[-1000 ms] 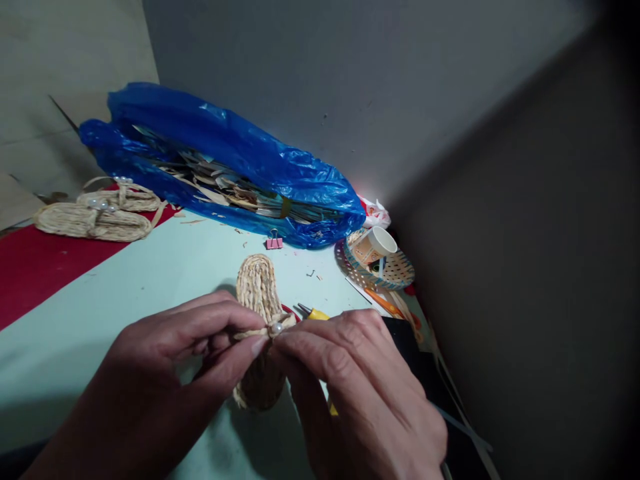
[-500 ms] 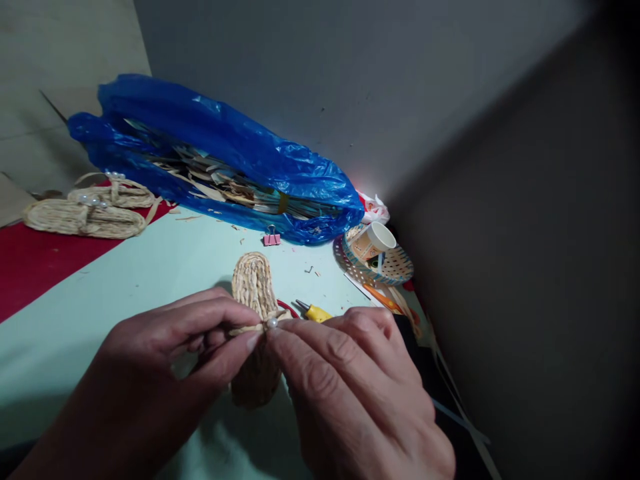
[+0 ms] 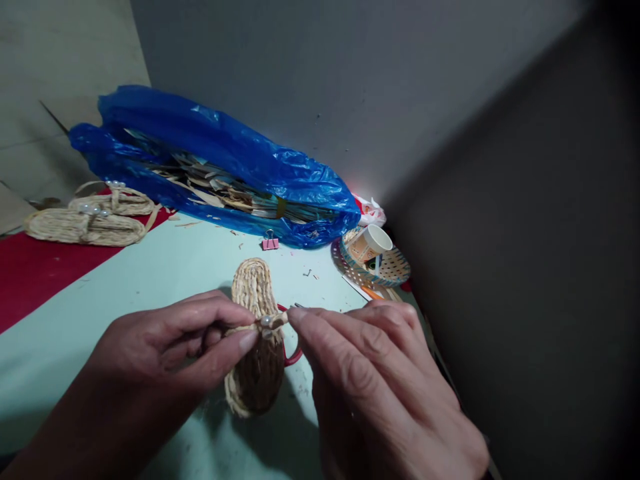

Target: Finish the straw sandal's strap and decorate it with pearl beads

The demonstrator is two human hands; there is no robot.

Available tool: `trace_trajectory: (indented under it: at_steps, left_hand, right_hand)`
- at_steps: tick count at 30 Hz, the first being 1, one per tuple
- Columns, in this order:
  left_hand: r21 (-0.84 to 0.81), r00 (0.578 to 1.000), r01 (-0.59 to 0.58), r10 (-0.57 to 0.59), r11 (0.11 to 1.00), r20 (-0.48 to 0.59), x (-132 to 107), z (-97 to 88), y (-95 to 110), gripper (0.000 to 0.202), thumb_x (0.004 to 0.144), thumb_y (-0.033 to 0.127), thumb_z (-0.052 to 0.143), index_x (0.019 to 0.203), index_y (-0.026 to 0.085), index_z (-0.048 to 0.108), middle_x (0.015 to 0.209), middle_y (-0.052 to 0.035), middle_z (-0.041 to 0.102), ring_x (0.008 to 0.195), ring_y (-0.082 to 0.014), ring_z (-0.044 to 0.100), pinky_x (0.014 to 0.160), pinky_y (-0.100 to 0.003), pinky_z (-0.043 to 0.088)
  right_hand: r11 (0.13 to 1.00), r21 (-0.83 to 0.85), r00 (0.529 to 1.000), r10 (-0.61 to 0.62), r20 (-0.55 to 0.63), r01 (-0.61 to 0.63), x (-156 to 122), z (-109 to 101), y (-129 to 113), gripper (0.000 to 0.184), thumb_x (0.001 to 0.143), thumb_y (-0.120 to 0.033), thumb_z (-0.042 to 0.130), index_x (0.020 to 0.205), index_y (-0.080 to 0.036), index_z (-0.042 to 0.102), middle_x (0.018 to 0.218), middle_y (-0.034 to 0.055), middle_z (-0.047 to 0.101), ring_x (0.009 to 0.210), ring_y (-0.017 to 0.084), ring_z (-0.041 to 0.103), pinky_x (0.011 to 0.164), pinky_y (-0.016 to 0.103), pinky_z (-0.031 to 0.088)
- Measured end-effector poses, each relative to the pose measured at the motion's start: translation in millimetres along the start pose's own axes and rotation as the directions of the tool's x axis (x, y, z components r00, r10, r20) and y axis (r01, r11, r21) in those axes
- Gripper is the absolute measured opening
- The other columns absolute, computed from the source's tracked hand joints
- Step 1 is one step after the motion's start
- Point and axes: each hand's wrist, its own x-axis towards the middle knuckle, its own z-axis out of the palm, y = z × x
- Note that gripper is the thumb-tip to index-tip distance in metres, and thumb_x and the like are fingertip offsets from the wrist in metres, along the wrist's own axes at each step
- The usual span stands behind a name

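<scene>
A small woven straw slipper (image 3: 253, 283) lies lengthwise between my hands on the pale tabletop. White pearl beads (image 3: 266, 321) sit on the straw strap (image 3: 280, 320) across its middle. My left hand (image 3: 175, 353) pinches the left part of this strap between thumb and forefinger, right beside the beads. On the other side, my right hand (image 3: 380, 373) has its fingertips closed on the strap's right end. The right thumb is mostly hidden behind the fingers. Partly under the slipper's right edge shows a red loop handle (image 3: 294, 357).
Behind the slipper lies a blue plastic bag (image 3: 300, 173) filled with straw strips. A pink binder clip (image 3: 270, 241) stands before it. Two finished-looking slippers (image 3: 85, 227) with beads rest on red cloth at left. A paper cup (image 3: 370, 243) sits in a woven basket (image 3: 395, 267) at right.
My right hand has drawn back to the right from the beads, showing more of the strap's right end. The yellow-handled tool is now mostly covered by that hand; more of the red loop shows.
</scene>
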Motion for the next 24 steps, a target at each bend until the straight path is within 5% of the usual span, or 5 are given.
trace_trajectory:
  at_steps: [4,7,10,15,24]
  left_hand:
    - [-0.168,0.98,0.198,-0.192,0.966,0.052,2,-3.0,-3,0.011,0.059,0.036,0.079,0.063,0.026,0.076,0.061,0.0067,0.069,0.061,-0.0111,0.064,0.056,-0.012,0.05]
    - [-0.215,0.95,0.302,-0.273,0.929,0.153,6,-7.0,-8,0.02,0.059,0.038,0.085,0.071,0.024,0.077,0.05,0.0077,0.058,0.045,-0.0068,0.045,0.041,-0.013,0.037]
    - [-0.282,0.948,0.305,-0.261,0.91,0.181,10,-9.3,-12,0.021,0.064,0.039,0.085,0.077,0.025,0.077,0.05,0.0078,0.052,0.047,-0.0094,0.047,0.04,-0.016,0.036]
    - [-0.308,0.971,0.24,-0.226,0.921,0.082,14,-11.7,-16,0.023,0.063,0.037,0.087,0.081,0.025,0.077,0.059,0.0048,0.063,0.063,-0.0144,0.063,0.051,-0.017,0.048]
    - [-0.345,0.981,0.151,-0.183,0.926,-0.062,30,-23.6,-21,0.034,0.065,0.047,0.086,0.087,0.022,0.076,0.077,-0.0001,0.069,0.067,-0.0146,0.061,0.05,-0.018,0.043]
  right_hand:
    - [0.995,-0.092,0.998,-0.048,-0.029,0.045,10,-13,17,0.025,0.087,-0.005,0.063,0.108,-0.016,0.071,0.092,0.0043,0.078,0.079,0.019,0.069,0.076,0.036,0.05]
    - [0.941,-0.328,0.996,-0.081,0.025,0.085,26,-30,47,0.015,0.091,-0.01,0.061,0.1,-0.013,0.073,0.09,0.0084,0.078,0.075,0.02,0.068,0.073,0.036,0.05]
    - [0.863,-0.505,0.98,0.078,0.181,0.025,47,-45,86,0.018,0.094,-0.019,0.059,0.095,-0.014,0.076,0.087,0.0088,0.077,0.071,0.023,0.068,0.063,0.034,0.046]
    - [0.69,-0.722,0.766,0.488,0.419,-0.045,79,-52,151,0.029,0.095,-0.015,0.05,0.105,-0.018,0.076,0.098,0.0116,0.077,0.083,0.024,0.07,0.067,0.031,0.042]
    - [0.809,-0.585,0.62,0.436,0.652,0.047,89,-30,225,0.029,0.086,-0.01,0.052,0.083,-0.018,0.079,0.075,0.0079,0.075,0.067,0.018,0.069,0.064,0.024,0.043]
